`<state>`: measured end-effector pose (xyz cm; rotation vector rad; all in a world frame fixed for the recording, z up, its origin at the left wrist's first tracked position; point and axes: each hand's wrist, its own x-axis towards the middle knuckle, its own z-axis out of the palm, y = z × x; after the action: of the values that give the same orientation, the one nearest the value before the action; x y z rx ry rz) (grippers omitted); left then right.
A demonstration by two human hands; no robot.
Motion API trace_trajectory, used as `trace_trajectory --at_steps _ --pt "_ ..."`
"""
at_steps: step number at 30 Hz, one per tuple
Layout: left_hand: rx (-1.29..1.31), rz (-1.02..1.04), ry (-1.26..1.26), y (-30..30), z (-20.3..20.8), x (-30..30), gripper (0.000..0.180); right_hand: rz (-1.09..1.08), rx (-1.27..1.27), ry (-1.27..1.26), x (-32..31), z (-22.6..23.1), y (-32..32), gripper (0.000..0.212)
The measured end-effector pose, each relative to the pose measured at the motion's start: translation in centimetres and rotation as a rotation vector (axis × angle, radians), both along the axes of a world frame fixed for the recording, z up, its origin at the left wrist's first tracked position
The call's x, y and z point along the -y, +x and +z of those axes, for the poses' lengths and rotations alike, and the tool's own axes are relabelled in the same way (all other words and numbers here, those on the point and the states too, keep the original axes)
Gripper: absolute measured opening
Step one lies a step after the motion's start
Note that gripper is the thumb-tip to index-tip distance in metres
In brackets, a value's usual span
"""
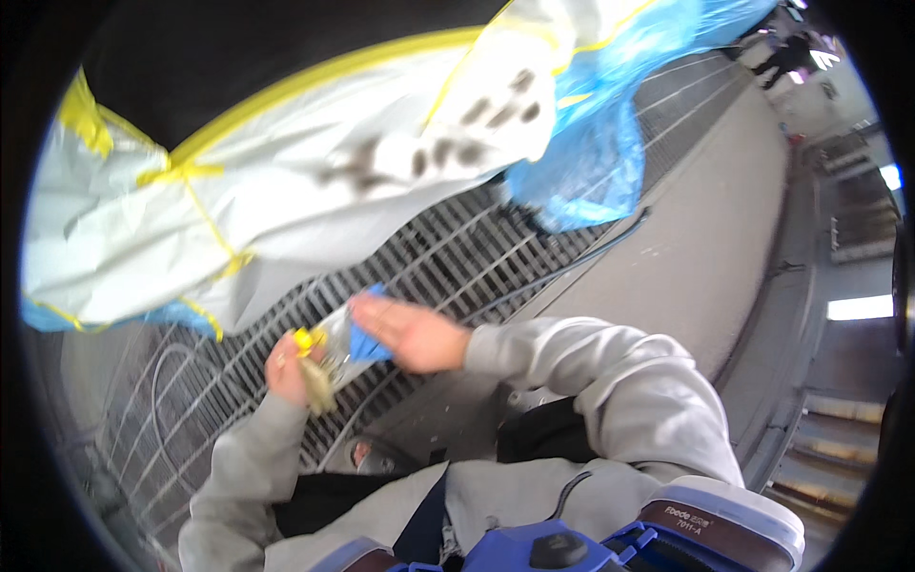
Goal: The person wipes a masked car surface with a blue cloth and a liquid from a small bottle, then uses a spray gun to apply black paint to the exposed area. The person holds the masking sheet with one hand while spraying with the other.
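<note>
My left hand (286, 370) is closed around a blurred, clear bottle-like thing with a yellow top (305, 340); its exact kind does not show. A pale yellowish cloth-like piece (317, 386) hangs beside those fingers. Close by on the right, my right hand (415, 334) has its fingers straight and together, pressing a blue cloth (368, 341) against the far end of the clear thing. Both hands are low over the floor grating, in front of a large form covered in white sheeting (286, 205) with yellow tape edges and dark smudges.
Blue plastic film (591, 162) hangs off the covered form at the right. A dark hose (572, 265) runs across the metal floor grating (429, 243). Beyond lies a grey walkway (696, 219), with a person (786, 59) far off. A blue respirator (543, 548) fills the bottom edge.
</note>
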<state>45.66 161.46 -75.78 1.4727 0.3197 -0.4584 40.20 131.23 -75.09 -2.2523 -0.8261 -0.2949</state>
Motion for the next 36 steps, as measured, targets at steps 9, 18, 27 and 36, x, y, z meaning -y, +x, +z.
trace_trajectory --at_steps 9,18,27,36 --pt "0.603 -0.141 0.010 -3.9 16.8 3.2 0.042 -0.025 -0.293 -0.008 -3.2 4.2 2.9 0.046" --pt "0.364 -0.097 -0.222 -5.2 18.0 6.2 0.019 -0.298 -1.180 1.428 5.4 16.7 1.6 0.036" --pt "0.217 0.052 -0.347 -3.9 17.1 7.4 0.020 -0.418 -1.039 1.377 4.3 19.9 -1.3 0.029" --pt "0.326 -0.130 -0.349 -4.7 17.3 7.4 0.015 -0.310 -1.243 1.401 4.9 18.7 0.0 0.036"
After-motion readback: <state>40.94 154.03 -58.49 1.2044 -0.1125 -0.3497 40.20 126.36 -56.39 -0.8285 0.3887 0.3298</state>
